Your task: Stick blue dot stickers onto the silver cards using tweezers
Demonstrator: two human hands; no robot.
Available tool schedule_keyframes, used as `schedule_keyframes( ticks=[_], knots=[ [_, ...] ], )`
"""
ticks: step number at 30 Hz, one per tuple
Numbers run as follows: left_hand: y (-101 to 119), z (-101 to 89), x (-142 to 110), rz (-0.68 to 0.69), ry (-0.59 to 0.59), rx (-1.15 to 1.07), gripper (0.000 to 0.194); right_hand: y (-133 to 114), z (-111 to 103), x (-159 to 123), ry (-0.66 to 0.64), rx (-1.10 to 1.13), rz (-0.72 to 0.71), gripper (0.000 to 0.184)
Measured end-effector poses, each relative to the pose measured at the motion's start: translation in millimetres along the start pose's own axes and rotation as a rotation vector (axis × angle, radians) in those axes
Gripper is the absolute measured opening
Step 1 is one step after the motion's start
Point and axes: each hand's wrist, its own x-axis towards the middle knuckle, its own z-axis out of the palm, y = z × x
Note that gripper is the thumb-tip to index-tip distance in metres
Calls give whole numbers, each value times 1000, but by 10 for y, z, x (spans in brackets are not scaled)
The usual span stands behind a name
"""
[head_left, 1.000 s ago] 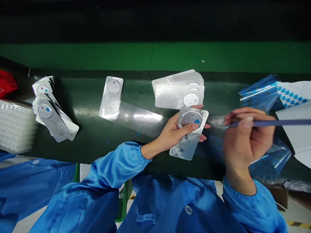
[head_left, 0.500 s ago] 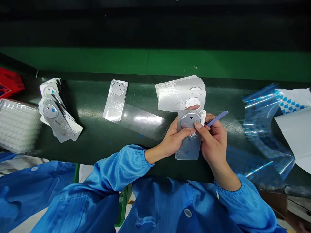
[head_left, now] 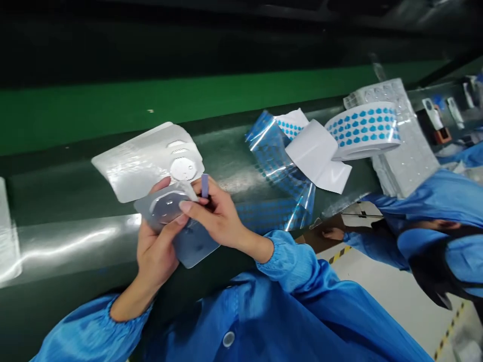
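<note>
A silver phone back panel (head_left: 196, 246) with rounded corners and a round camera plate is held tilted between both hands. My left hand (head_left: 156, 254) grips its left side, the thumb on the camera plate and the fingers behind. My right hand (head_left: 222, 216) is closed at the upper right corner, its thumb pressed near the camera plate. Purple tweezers (head_left: 205, 185) stick up from its curled fingers; their tips are hidden. Just beyond the hands lies a fanned stack of similar panels (head_left: 139, 163).
To the right lie blue clear film (head_left: 277, 156), a white sheet (head_left: 313, 148) and a roll of blue stickers (head_left: 364, 130). Clear trays (head_left: 405, 146) stand beyond. A co-worker (head_left: 418, 241) is at the right. Another panel (head_left: 5, 236) shows at the left edge.
The view has swung to the right, bringing the sticker roll, trays and co-worker into sight. The held panel has tilted; both hands still hold it, and the tweezers now point upward.
</note>
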Motion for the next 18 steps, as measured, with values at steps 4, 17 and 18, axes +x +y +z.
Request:
schedule_keyframes(
  ticks=[4,17,18],
  knots=[
    [19,1,73,36,52,51,71,-31,7,13,-46,87,45,40],
    [113,35,228,107,102,99,37,-152,-73,7,-13,51,25,29],
    [147,36,250,143,145,119,32,-150,-83,6,13,31,26,26]
  ],
)
